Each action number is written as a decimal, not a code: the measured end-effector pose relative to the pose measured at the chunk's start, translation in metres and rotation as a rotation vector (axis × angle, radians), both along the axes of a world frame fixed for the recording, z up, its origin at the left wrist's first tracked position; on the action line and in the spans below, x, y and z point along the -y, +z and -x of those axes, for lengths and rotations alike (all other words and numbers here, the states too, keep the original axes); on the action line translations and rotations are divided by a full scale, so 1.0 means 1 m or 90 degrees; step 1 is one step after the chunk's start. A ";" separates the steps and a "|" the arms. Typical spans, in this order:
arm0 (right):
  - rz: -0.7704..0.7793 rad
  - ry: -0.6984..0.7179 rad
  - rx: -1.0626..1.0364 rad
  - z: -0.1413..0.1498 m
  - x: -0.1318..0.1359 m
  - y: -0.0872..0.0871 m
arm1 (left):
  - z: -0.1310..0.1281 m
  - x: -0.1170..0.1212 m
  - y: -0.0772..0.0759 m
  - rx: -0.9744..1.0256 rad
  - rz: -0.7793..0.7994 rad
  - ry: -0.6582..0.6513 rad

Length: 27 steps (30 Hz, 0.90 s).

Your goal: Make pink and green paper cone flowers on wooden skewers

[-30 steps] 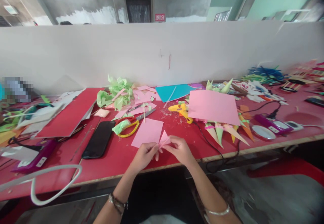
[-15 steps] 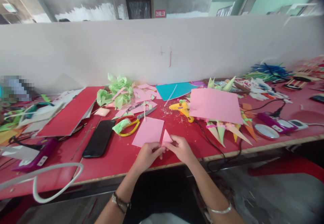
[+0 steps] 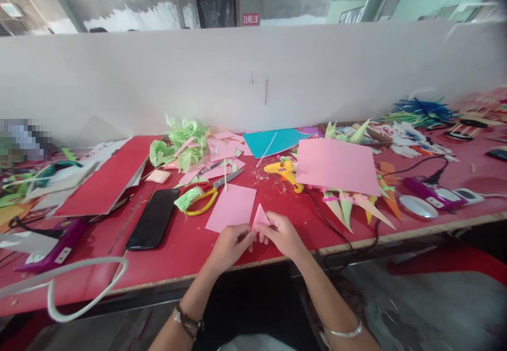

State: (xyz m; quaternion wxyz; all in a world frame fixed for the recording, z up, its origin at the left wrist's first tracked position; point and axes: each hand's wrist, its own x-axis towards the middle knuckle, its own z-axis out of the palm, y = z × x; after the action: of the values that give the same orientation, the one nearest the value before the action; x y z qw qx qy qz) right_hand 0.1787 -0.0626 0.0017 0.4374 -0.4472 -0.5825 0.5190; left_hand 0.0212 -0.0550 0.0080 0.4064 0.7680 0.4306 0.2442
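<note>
Between my hands is a small folded piece of pink paper (image 3: 260, 215), its pointed tip facing up. My right hand (image 3: 282, 232) pinches its right side with thumb and fingers. The fingertips of my left hand (image 3: 233, 241) close on its lower left edge. A flat pink paper sheet (image 3: 235, 205) lies on the red table just beyond my left hand, with a thin pale stick (image 3: 225, 175) at its far edge. Yellow-handled scissors (image 3: 206, 201) rest left of that sheet, a crumpled bit of green paper (image 3: 188, 197) by their handles.
A black phone (image 3: 153, 219) lies left of the scissors. To the right are a yellow glue gun (image 3: 284, 171), a larger pink sheet (image 3: 336, 165) over several paper cones (image 3: 345, 208), and a purple power strip (image 3: 431, 192). A white partition (image 3: 222, 84) stands behind the table (image 3: 174, 266).
Both hands stay in nearly the same place, holding the folded pink paper. Its shape and position differ only very slightly, and the view has shifted a little.
</note>
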 end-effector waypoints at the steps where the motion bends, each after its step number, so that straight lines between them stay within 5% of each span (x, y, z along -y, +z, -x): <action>1: -0.002 0.004 0.011 0.000 0.000 0.000 | -0.001 0.000 0.000 -0.014 -0.013 0.008; 8: -0.001 0.032 0.049 0.001 0.001 0.001 | 0.001 -0.001 -0.002 -0.017 -0.013 -0.011; 20: -0.044 -0.052 0.056 0.002 0.002 0.001 | 0.005 -0.002 0.003 -0.049 0.022 -0.096; 27: -0.059 -0.065 0.083 0.003 -0.002 0.002 | -0.001 -0.002 0.000 -0.055 0.039 -0.052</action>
State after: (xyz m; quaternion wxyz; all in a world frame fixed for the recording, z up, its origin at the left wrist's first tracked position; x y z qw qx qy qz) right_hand 0.1756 -0.0608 0.0035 0.4446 -0.4885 -0.6098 0.4379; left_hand 0.0222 -0.0527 0.0083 0.4204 0.7819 0.4232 0.1808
